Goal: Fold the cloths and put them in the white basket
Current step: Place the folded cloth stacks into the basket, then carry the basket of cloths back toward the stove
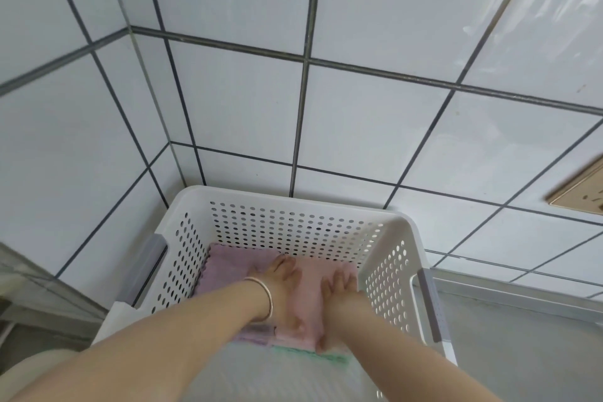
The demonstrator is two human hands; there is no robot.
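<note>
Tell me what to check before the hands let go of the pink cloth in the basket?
1. Pink cloth is inside the white basket: ok.
2. Pink cloth is folded flat: ok where it shows; its near edge is blurred.
3. Left hand and right hand both lie on the pink cloth: ok. Whether they grip or just press: cannot tell.
4. Purple cloth lies flat under and beside the pink one: ok.
5. Green cloth at the near edge lies neatly: cannot tell, mostly hidden.
6. More cloths left to fold: cannot tell, none in view outside the basket.
</note>
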